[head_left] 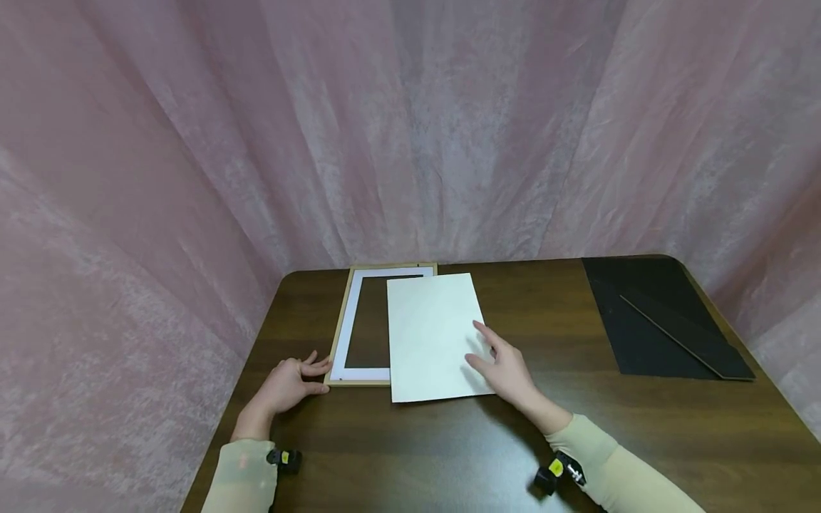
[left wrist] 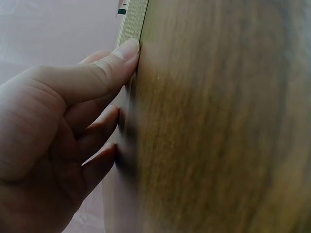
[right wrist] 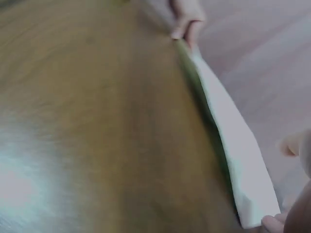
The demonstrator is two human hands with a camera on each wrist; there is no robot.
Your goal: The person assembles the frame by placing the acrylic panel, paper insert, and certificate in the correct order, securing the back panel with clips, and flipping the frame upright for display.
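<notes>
Judging from the layout, the work is only half done: the sheet (head_left: 435, 336) lies partly over the frame (head_left: 359, 324) on the bench (head_left: 532, 299), right hand (head_left: 503, 367) flat on it, left hand (head_left: 288, 385) touching the frame's corner with relaxed fingers, the backing (head_left: 661, 317) well apart.

You have a dark brown wooden table (head_left: 449, 442) with a smooth, glossy finish. On it lies a matt white paper sheet (head_left: 432, 335); left of the sheet, a light wooden picture frame (head_left: 340, 324). Right of it, matt black boards (head_left: 661, 320). Behind, pink crinkled cloth (head_left: 410, 128).
</notes>
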